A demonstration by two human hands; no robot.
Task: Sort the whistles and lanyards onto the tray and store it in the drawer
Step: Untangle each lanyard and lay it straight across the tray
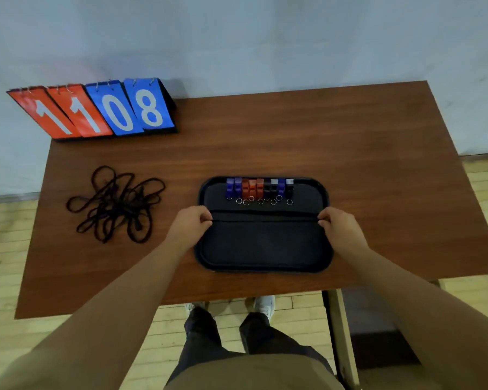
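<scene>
Your left hand (pixel 193 220) and right hand (pixel 337 223) each pinch an end of the black cord lanyard (pixel 265 220) taut across the black rectangular tray (pixel 265 269); drifting forward risks toppling the coloured plastic whistles (pixel 259 188) just beyond.

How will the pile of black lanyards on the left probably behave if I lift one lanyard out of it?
The lanyards look thin and floppy, lying in loose loops, so a lifted one would probably droop. They cross each other in a tangle, so pulling one may drag others along. They seem light and unlikely to roll on the table.
</scene>
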